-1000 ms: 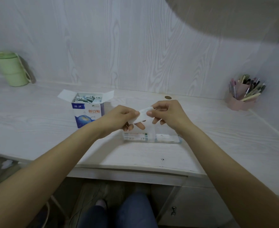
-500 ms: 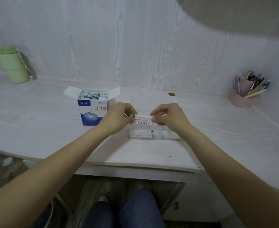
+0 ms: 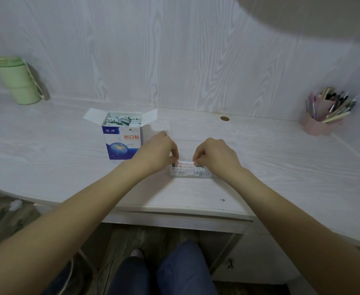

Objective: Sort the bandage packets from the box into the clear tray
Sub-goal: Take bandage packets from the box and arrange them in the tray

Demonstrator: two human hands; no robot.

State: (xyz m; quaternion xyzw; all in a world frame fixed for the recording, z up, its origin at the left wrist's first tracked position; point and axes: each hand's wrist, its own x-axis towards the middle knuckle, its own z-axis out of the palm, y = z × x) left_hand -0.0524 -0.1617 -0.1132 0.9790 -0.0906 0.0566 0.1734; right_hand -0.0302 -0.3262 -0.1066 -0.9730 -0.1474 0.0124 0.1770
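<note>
Here the left hand (image 3: 156,152) and right hand (image 3: 215,155) each pinch one end of a bandage packet (image 3: 185,163), holding it level just over the clear tray (image 3: 190,173) (more packets lie inside), right of the open box (image 3: 121,137).

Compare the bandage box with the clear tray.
The box stands upright, taller than wide; the tray lies low and flat. The box is opaque card printed blue and white; the tray is see-through. The box stands untouched with its flaps open; over the tray both the left hand and the right hand pinch a packet. Both rest on the desk and hold packets.
</note>
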